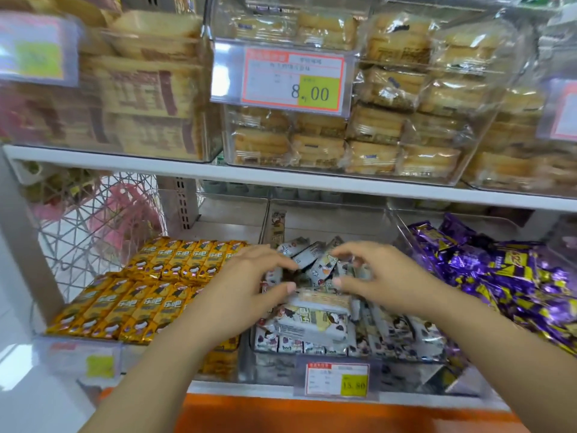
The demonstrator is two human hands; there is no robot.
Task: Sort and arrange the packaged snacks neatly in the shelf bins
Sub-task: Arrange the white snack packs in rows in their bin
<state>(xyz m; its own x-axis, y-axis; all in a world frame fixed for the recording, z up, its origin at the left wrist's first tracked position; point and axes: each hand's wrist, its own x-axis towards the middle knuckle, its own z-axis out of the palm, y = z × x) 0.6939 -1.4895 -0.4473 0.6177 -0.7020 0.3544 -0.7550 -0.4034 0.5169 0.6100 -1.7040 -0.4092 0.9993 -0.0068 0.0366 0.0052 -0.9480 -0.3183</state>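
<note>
The middle clear bin (271, 367) on the lower shelf holds a loose heap of white snack packs (312, 326) with cartoon print. My left hand (249, 282) reaches in from the left, its fingers and thumb curled round packs at the top of the heap. My right hand (377, 276) comes in from the right, fingers arched over the heap and thumb pressed against a pack, pinching packs between them. The two hands face each other a short gap apart. One pack (278, 226) stands upright against the bin's back left wall.
Yellow snack packs (140, 292) lie in neat rows in the left bin. Purple packs (499, 276) are piled loosely in the right bin. A price label (338, 379) hangs on the middle bin's front. The upper shelf (281, 176) carries bins of wrapped cakes (343, 135). A wire basket (93, 220) stands at the left.
</note>
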